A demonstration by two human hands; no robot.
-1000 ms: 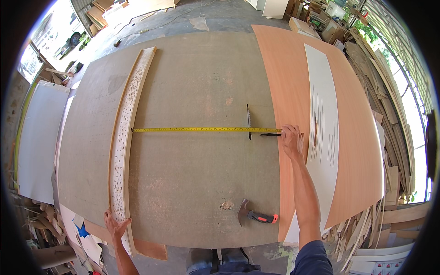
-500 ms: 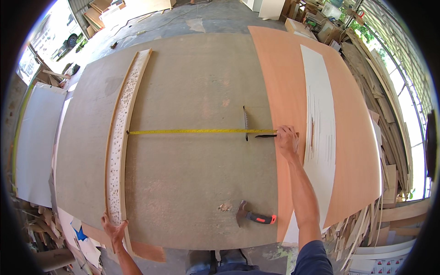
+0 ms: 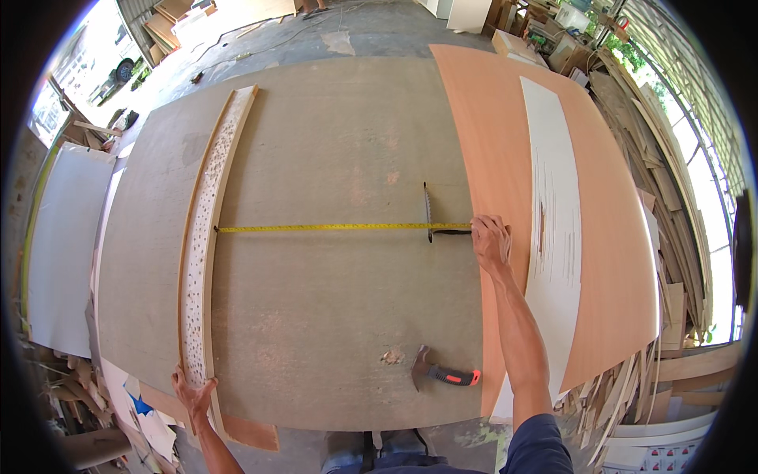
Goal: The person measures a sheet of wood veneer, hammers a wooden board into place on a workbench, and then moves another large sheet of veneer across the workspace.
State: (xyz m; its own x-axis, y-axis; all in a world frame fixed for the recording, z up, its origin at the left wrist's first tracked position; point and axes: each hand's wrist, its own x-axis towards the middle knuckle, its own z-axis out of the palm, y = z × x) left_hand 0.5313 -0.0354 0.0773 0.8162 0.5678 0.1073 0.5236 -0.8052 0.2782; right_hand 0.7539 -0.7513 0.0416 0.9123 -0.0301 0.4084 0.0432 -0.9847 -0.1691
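A long, narrow wooden piece with a pale, dark-speckled face and raised side rails lies front to back on the left of a large grey-brown sheet. At its near end, my left hand grips it, thumb on the right rail. A yellow measuring tape stretches level from its right rail to my right hand, whose closed fingers hold that end; the tape's case is hidden. Left of that hand are a thin black item and a dark, toothed-looking strip crossing the tape.
A claw hammer with a black and red handle lies near the front edge. To the right, an orange-brown sheet carries a white, scored strip. Timber offcuts are piled beyond. At left stands a pale panel.
The speckled piece, with my left hand on it, has shifted slightly left. My right hand and the tape have also moved a little left over the orange-brown sheet's edge.
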